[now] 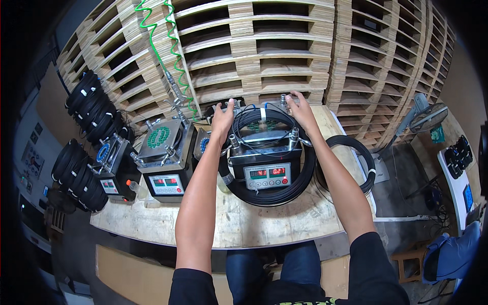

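Observation:
A polishing machine (268,175) with a red-digit display stands in front of me. Both my arms reach over its sides to the far corners. My left hand (222,121) closes at the far left corner clamp, which its thumb and fingers mostly hide. At the far right corner clamp (283,99), my right hand (301,113) has its thumb and fingers bent around the post. A thin black cable coil (247,123) with a white tag rests across the machine's top. The thicker black cable coil (274,198) loops around its front. Two near clamps (294,134) stand upright.
Left of it stand a second polishing machine (165,168) with a green pad and a smaller one (112,173) with a blue pad. An orange-capped bottle (136,188) sits between them. Another cable coil (363,157) lies right. Stacked wooden pallets (244,46), a fan (428,118) and green air hoses (152,38) surround the table.

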Available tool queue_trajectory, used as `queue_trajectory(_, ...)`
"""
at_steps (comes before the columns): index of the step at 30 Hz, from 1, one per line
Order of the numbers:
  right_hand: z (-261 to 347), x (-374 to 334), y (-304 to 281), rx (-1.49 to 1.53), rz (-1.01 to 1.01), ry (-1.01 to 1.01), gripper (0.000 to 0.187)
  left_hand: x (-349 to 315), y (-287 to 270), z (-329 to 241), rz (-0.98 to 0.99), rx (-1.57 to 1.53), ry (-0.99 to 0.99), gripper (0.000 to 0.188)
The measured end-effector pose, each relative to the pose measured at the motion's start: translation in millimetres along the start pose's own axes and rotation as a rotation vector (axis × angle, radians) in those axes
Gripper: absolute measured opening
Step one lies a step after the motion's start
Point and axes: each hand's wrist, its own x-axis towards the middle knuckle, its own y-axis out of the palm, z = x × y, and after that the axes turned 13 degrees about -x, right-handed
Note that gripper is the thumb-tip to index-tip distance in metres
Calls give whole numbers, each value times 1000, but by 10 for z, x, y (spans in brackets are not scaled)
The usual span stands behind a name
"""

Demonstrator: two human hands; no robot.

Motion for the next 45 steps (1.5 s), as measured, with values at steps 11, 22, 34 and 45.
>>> queue_trajectory(11, -55, 36, 33, -138, -97, -44, 60, 13, -1, 3, 171, -233, -60, 97)
queue_trajectory(22, 59, -19, -4, -34, 69, -27, 55, -19, -62, -8, 34, -4, -20, 90)
queue_trajectory(34, 6, 7, 37, -60, -25, -86, 66, 44, -33, 68, 65, -199, -7, 90)
queue_trajectory(45, 22, -25, 39, 58, 18, -28, 72, 110, -28, 162, 18, -83, -21, 90)
